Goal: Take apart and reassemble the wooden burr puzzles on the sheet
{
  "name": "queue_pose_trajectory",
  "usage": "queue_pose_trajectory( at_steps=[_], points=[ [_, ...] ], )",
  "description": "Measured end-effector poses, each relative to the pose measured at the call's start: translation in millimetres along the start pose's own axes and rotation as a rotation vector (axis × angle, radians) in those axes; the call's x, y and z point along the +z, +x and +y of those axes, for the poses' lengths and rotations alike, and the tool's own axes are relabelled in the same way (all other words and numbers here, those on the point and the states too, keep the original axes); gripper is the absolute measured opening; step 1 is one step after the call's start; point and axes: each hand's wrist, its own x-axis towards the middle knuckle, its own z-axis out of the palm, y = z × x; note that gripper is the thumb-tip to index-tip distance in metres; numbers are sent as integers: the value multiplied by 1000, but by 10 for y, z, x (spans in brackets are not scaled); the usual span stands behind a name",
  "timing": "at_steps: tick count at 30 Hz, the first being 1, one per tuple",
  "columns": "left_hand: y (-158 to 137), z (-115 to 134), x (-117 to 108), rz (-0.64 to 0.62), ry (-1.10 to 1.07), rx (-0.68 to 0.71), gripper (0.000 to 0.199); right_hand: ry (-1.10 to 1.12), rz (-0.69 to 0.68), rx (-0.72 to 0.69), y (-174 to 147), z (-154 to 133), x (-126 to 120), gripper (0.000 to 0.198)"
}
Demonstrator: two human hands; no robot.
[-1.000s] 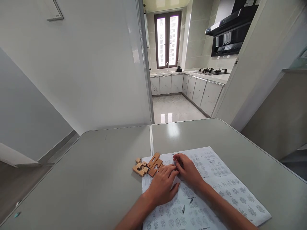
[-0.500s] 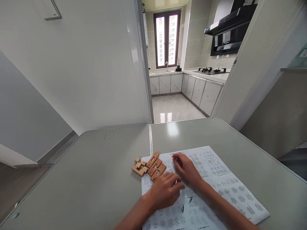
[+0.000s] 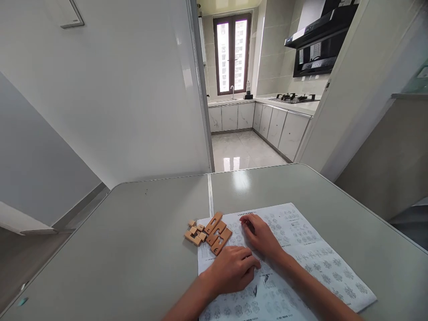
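Note:
My left hand (image 3: 234,268) rests palm down on a printed sheet (image 3: 334,267), just below the wooden pieces. Its fingers are loosely bent, and I see nothing held in it. To its upper right, my right hand (image 3: 259,232) lies on its side on the same sheet, fingers slightly curled with a gap by the thumb; nothing shows in it. Three flat brown wooden puzzle pieces (image 3: 220,241) with cut-outs and black numbers lie side by side on the sheet's upper left. Touching or nearly touching them are several paler, small wooden pieces (image 3: 193,237), partly off the sheet.
A grey-green table (image 3: 150,249) with a pale seam spans the foreground. Small puzzle diagrams and dark pen marks cover the sheet. Behind the table, a doorway opens on a kitchen with a stove (image 3: 294,98), a range hood (image 3: 321,26) and a window (image 3: 232,53).
My left hand has slid slightly down and right, away from the wooden pieces, so the lowest brown piece shows more fully. My right hand has hardly moved.

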Motion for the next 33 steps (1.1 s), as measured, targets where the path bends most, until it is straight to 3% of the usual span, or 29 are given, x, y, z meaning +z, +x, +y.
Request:
queue_pose_trajectory(
  at_steps=[10,16,21,33],
  points=[
    [-1,-12,18,-25,-57,-19,10,37,-20,3,-10,-29,-39,20],
    [4,-10,-7,-94,-101,-47,35,70,-100,-1,-1,-17,-131,16],
    [19,-7,-23,-120,-121,-47,45,126,-205,-51,-31,-16,-268,18],
    [30,-10,-24,-107,-157,-7,61,133,-188,-50,-47,-18,-302,20]
  ],
)
